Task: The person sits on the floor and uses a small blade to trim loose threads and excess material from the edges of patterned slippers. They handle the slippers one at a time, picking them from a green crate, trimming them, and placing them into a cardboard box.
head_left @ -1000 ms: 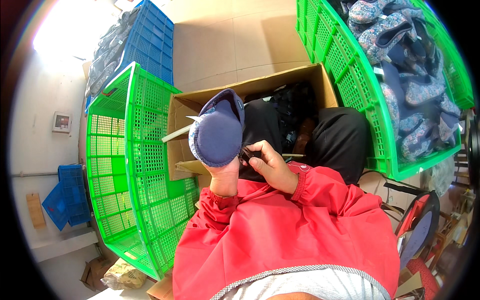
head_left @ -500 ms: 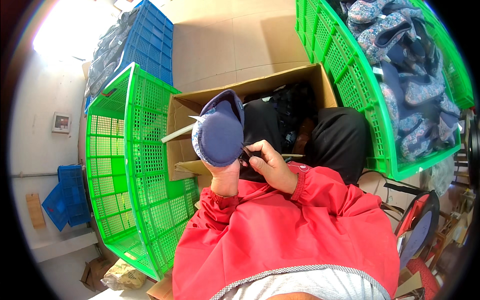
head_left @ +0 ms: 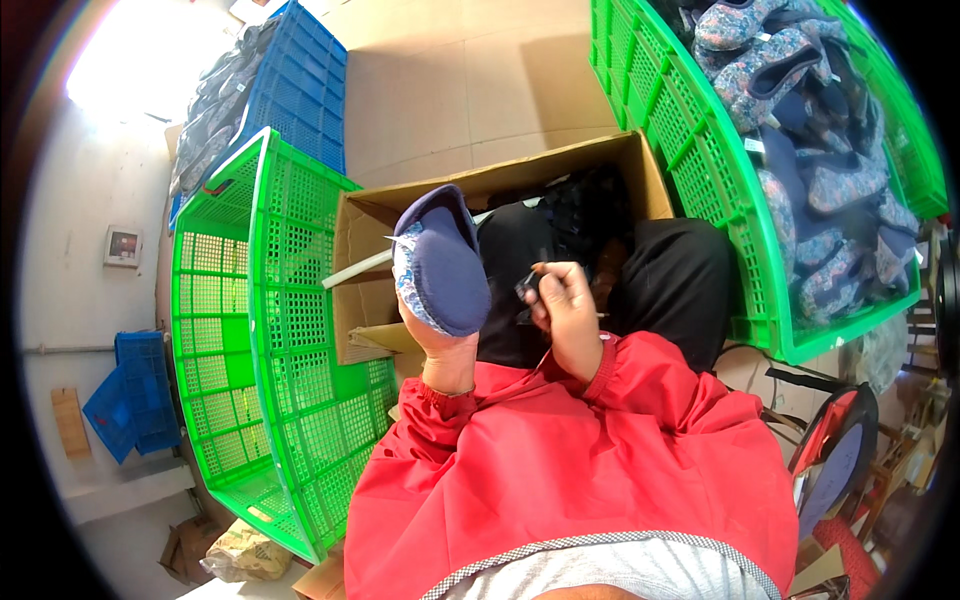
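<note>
My left hand point(head_left: 447, 355) grips a slipper point(head_left: 447, 280) from below and its left side, over my lap. The slipper has a plain navy sole turned toward me, a floral blue-and-white side and an opening at its far end. A small white tag sticks out on its left. My right hand point(head_left: 572, 315) is closed round a small dark tool point(head_left: 527, 288), just right of the slipper and apart from it. Motion blurs the tool, so its kind cannot be made out.
A cardboard box point(head_left: 400, 195) holding dark items stands beyond my knees. An upturned green crate point(head_left: 275, 330) is at left, with a white rod point(head_left: 355, 270) beside it. At right, a green crate point(head_left: 690, 170) is heaped with floral slippers point(head_left: 840, 180). A blue crate point(head_left: 300, 95) stands far left.
My right hand has drawn away from the slipper's edge, to the right and slightly up, with the dark tool. The slipper has tilted a little in my left hand.
</note>
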A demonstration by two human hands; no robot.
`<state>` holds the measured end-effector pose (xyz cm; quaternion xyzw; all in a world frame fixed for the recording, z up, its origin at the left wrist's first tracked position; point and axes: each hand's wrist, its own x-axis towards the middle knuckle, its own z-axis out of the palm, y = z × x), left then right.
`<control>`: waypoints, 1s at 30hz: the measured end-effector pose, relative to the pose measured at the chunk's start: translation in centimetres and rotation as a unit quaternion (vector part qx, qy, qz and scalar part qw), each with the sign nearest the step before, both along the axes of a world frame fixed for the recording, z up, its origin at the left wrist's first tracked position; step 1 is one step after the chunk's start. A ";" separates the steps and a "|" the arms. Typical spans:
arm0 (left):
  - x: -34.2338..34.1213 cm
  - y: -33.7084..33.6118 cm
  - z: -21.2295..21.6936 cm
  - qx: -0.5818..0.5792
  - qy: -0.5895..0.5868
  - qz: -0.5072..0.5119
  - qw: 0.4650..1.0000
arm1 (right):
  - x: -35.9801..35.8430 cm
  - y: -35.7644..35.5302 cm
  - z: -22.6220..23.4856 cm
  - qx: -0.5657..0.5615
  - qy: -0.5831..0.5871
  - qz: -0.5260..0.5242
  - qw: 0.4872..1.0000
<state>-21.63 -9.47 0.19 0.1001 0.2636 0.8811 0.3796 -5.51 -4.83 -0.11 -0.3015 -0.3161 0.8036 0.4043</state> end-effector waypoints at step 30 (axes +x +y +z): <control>3.6 0.2 1.3 -0.311 0.507 0.172 0.785 | 2.0 2.4 1.3 0.199 -0.058 0.116 0.971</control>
